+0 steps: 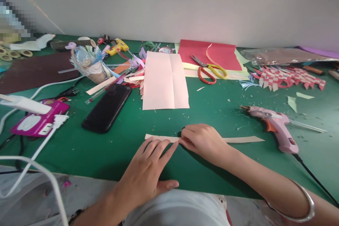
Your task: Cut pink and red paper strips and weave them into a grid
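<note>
A narrow pale pink paper strip (pixel 242 140) lies across the green table in front of me. My left hand (pixel 148 164) rests on the strip's left part, fingers stretched out flat and thumb held apart. Close beside its fingertips, my right hand (pixel 202 143) has its fingers curled and pinched at the middle of the strip, hiding that stretch of it. Beyond the hands is a creased pale pink sheet (pixel 161 81). To the right lies a pink glue gun (pixel 277 123) with a clear glue stick in its back.
A black phone (pixel 107 109) lies left of the sheet. Further left is a magenta power strip (pixel 39 120) with white cables. Scissors (pixel 208 70) with red and yellow handles rest on red paper (pixel 196 51). Woven paper pieces (pixel 288 77) lie at the back right.
</note>
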Demonstrator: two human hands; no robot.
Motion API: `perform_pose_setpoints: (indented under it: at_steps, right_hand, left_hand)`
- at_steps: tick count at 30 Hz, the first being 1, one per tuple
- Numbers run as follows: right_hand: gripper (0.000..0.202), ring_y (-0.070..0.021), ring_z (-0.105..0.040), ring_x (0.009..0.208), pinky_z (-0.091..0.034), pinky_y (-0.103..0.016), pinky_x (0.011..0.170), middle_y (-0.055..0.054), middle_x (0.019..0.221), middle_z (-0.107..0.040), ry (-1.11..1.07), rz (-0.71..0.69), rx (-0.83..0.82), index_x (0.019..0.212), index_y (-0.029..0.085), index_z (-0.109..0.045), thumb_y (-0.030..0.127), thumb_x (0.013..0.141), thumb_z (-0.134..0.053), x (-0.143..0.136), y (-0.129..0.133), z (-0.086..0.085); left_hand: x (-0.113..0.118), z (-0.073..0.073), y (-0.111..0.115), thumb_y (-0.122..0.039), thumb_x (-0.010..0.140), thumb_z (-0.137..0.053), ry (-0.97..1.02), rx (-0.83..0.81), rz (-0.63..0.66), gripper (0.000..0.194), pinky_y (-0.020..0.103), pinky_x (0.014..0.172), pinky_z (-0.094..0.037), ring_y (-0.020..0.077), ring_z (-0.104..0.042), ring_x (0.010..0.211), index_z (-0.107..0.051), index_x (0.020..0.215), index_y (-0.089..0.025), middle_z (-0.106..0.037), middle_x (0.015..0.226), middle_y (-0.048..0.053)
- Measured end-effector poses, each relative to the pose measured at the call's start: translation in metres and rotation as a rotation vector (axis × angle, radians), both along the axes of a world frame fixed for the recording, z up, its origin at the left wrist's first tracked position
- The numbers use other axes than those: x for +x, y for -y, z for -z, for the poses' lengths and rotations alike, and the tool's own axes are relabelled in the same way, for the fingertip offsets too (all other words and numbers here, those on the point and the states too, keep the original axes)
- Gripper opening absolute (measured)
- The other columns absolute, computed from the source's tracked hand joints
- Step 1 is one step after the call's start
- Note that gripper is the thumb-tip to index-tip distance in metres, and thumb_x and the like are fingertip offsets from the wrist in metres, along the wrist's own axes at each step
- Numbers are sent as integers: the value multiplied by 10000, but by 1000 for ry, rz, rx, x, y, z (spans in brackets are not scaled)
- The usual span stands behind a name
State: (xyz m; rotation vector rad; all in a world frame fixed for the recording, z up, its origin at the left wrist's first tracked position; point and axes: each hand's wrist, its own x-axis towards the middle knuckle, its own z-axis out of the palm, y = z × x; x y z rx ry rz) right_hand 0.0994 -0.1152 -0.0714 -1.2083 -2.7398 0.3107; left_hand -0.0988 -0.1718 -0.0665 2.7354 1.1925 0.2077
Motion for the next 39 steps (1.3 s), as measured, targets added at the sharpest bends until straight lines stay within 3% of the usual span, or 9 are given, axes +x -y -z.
perform_pose_setpoints:
  at_steps: [4, 11, 17, 24, 27, 30, 33, 39]
  right_hand:
    - [251, -97, -443, 550, -229, -248, 534, 10, 634, -553, 16, 5, -7, 672, 166, -527, 289, 873, -443, -1, 0, -2]
    - [258, -99, -451, 545, -228, -258, 535, 7, 623, -546, 16, 17, 29, 666, 166, -528, 276, 875, -424, -2, 2, -3]
    - [253, -97, -437, 520, -212, -251, 532, 17, 599, -541, 42, 57, 46, 666, 173, -506, 318, 864, -446, 3, 0, -2]
    - [272, -100, -421, 519, -214, -255, 531, 18, 596, -528, 24, 14, 58, 666, 176, -508, 337, 871, -430, 7, -1, -1]
    - [258, -109, -436, 547, -230, -260, 542, 12, 615, -532, -8, -28, 81, 678, 173, -517, 320, 870, -429, 4, 1, -3]
    - [238, -118, -467, 600, -245, -265, 563, -3, 661, -557, -24, -79, 122, 709, 163, -539, 253, 883, -402, -3, 4, -5]
    - [246, -123, -486, 625, -248, -271, 565, -13, 680, -570, -12, -110, 131, 724, 156, -557, 222, 892, -390, -12, 4, -6]
    - [267, -119, -488, 603, -244, -266, 548, -12, 669, -569, 9, -103, 86, 709, 160, -555, 300, 893, -420, -20, -3, -2]
  left_hand:
    - [-4, 1, 1, -678, 756, -366, 19, -13, -21, 762, 477, 958, -272, 286, -405, 1048, -359, 1332, -179, -472, 1188, 122]
    - [-20, 5, 8, -685, 747, -371, -15, 70, -106, 774, 437, 913, -356, 291, -417, 1062, -327, 1350, -202, -492, 1135, 119]
    - [-30, 6, 12, -650, 751, -421, -36, 147, -123, 763, 448, 916, -348, 313, -417, 1096, -338, 1345, -178, -490, 1152, 131]
    - [-31, -1, 2, -500, 844, -406, 56, -5, -145, 576, 370, 878, -384, 268, -426, 1100, -347, 1323, -185, -453, 1213, 124]
    - [-26, -1, -12, -350, 879, -416, 85, -2, -200, 359, 330, 774, -404, 221, -495, 969, -478, 1197, -194, -535, 1084, 91]
    - [-19, 0, -24, -278, 882, -427, 128, -15, -220, 190, 299, 676, -385, 182, -520, 819, -585, 943, -193, -580, 905, 47]
    - [-15, -1, -31, -266, 875, -451, 163, -38, -211, 161, 283, 653, -364, 157, -519, 753, -569, 803, -184, -577, 806, 16]
    - [-19, 1, -33, -279, 857, -480, 184, -84, -247, 177, 258, 601, -353, 131, -505, 651, -529, 726, -171, -549, 716, -4]
